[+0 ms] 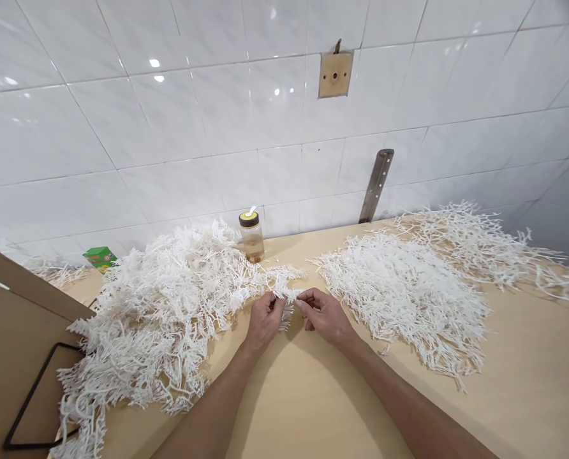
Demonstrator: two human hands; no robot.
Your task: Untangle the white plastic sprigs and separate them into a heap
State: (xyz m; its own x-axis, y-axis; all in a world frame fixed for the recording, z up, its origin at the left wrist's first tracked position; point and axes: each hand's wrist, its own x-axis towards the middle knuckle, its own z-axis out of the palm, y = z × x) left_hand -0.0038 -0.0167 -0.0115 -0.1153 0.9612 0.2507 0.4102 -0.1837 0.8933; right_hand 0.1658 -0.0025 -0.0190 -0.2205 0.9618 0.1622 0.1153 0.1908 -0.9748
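Both hands meet over the middle of the table, at the right tip of a large heap of white, frilly, branching strands [169, 287]. My left hand [265, 317] is closed, thumb and fingers pinching a small white branching piece [290, 295]. From the other side my right hand [326, 315] pinches the same piece between thumb and forefinger. Part of the piece hangs below the fingers. To the right lies a flatter pile of thinner white strands [409, 287]. What the strands are made of I cannot tell.
A lidded jar [252, 239] with brownish contents stands behind the left heap. A green box [100, 258] and a brown panel [21, 344] with a black wire frame [30, 395] are at left. More loose strands [485, 248] lie back right. A metal strip [377, 185] leans against the tiled wall.
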